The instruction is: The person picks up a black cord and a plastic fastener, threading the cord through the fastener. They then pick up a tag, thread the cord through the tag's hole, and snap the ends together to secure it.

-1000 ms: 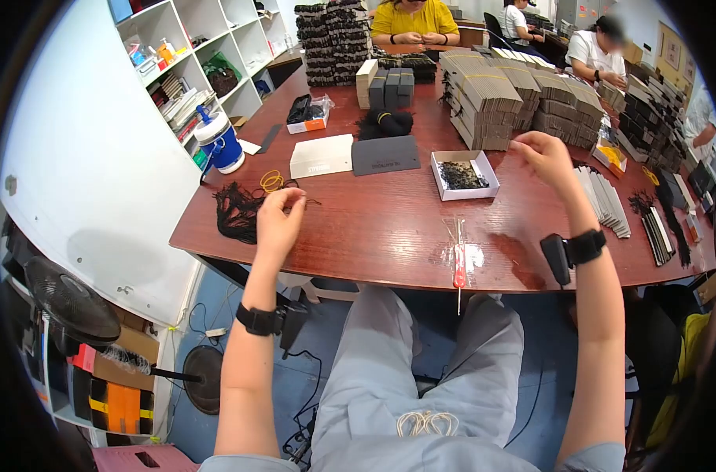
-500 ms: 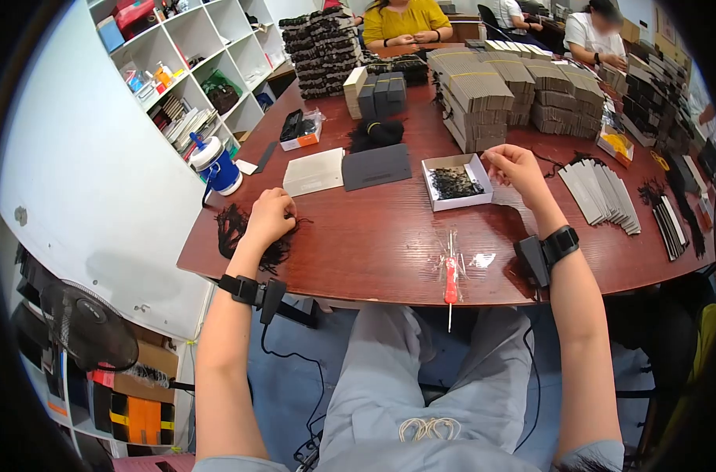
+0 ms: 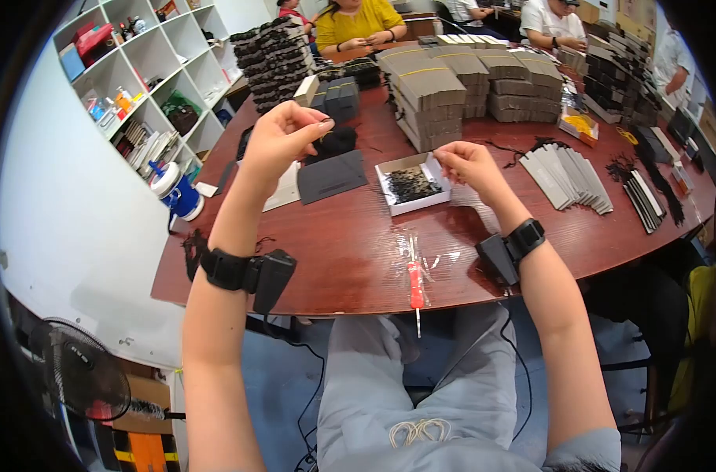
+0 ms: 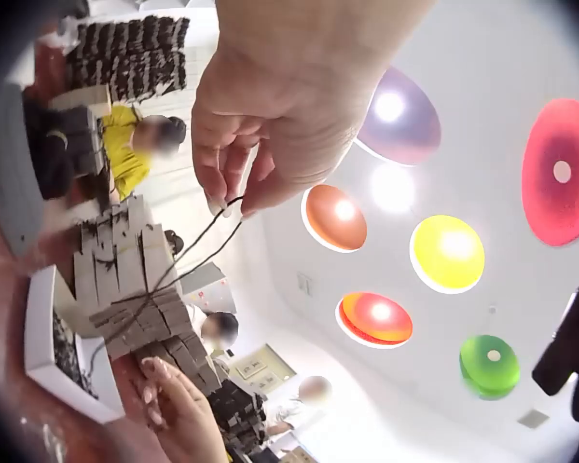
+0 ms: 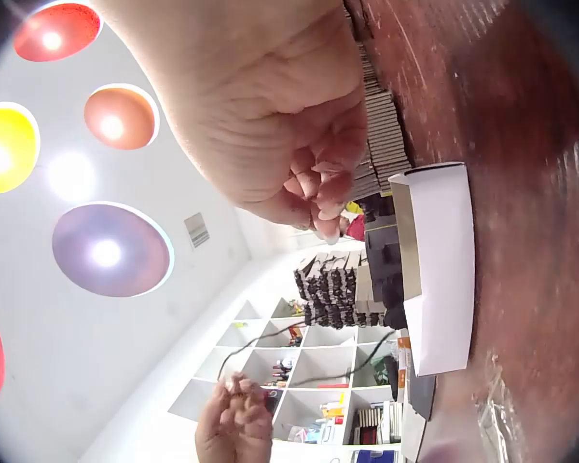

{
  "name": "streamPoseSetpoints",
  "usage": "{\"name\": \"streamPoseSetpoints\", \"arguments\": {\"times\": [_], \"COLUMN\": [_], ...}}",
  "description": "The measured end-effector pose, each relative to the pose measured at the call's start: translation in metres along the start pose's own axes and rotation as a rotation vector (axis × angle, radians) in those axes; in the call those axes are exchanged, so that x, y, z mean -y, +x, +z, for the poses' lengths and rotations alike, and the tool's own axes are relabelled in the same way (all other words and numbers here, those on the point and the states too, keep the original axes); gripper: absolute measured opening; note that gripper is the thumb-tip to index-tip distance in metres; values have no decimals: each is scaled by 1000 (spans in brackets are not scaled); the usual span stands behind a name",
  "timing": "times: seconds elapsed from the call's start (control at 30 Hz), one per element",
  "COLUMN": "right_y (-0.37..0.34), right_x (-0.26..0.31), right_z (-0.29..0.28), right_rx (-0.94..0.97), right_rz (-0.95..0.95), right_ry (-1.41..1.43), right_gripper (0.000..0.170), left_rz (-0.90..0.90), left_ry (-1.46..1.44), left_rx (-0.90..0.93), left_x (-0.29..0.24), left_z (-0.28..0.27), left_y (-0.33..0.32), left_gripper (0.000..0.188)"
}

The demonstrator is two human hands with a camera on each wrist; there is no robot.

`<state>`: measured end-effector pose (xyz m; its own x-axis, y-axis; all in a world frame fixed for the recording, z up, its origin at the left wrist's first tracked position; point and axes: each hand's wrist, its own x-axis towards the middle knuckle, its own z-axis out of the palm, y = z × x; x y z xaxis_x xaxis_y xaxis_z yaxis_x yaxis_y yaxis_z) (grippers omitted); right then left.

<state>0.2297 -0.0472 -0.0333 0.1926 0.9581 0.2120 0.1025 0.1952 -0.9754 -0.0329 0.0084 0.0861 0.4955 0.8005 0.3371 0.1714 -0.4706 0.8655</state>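
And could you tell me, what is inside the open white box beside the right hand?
Inside the white box lies a loose heap of small dark pieces, too small to identify. What the heap covers cannot be seen.

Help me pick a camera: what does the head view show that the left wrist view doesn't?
Head view only: a blue-and-white plastic jug and a round black fan. Left wrist view only: a round yellow ceiling light and a round green ceiling light. Both: the open white cardboard box, the left hand and the right hand.
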Motion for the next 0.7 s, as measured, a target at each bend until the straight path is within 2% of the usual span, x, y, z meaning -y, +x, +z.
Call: {"name": "streamPoseSetpoints", "arguments": {"times": [0.03,0.1,0.17,0.23,0.27,0.33,0.37,0.43,0.47,0.5,0.57,0.63,0.7], "right_y": [-1,-1,-1,1,1,1,1,6,7,7,6,4,2], "right_x": [1,2,1,-3,-1,1,2,-1,-3,-5,-4,-2,0], "right_z": [1,2,1,2,3,4,5,8,9,10,11,12,13], "right_rx": [4,6,36,32,26,17,23,33,43,54,56,57,60], "right_rz": [2,0,12,12,16,31,41,55,49,42,51,58,34], "right_ry": [15,17,9,-1,-16,-31,-32,-35,-51,-66,-71,-76,-87], "right_gripper": [15,16,16,16,16,16,16,16,16,16,17,17,17], "left_rz": [36,-113,-280,-293,-294,-343,-347,-146,-43,-49,244,483,494], "left_ry": [-93,-283,-318,-58,-70,531,525,837,766,762,521,603,563], "left_rx": [18,69,71,58,65,156,161,-18,-91,-89,-125,1,160], "left_x": [8,33,56,84,97,118,124,126,126,121,104,95,97], "left_z": [13,35,55,60,55,42,39,32,33,36,49,64,78], "left_y": [7,21,24,22,21,18,14,6,5,6,11,10,7], "left_gripper": [13,11,8,14,14,21,21,23,22,22,25,29,31]}}
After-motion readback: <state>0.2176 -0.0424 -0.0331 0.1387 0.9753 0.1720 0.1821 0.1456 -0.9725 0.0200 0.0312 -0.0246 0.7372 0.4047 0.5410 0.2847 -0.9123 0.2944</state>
